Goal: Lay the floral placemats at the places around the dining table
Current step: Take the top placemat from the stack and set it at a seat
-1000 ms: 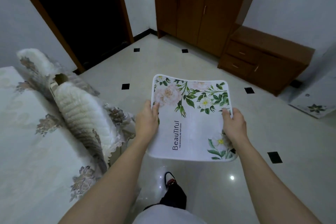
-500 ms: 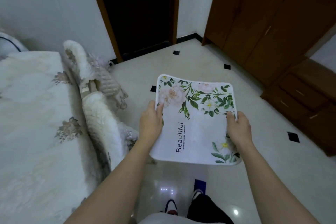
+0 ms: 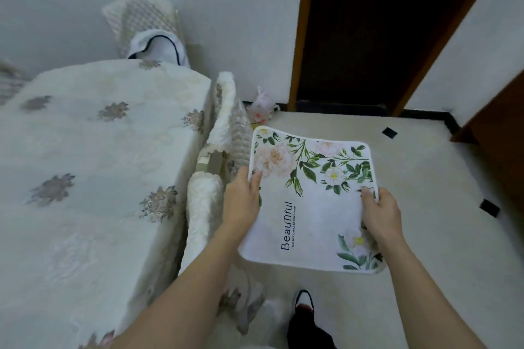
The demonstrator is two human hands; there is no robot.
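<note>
Both hands are closed on the floral placemat: the left hand at its left edge, the right hand at its right edge, thumbs on top, fingers hidden beneath. The placemat is held roughly level above the pale tiled floor. At its 9 o'clock the dining table is draped in a cream flowered cloth, a covered chair between them. Open floor is shown from 3 to 6 o'clock; a dark doorway is set at 12 o'clock, its interior unreadable. The table is cut off at the left.
</note>
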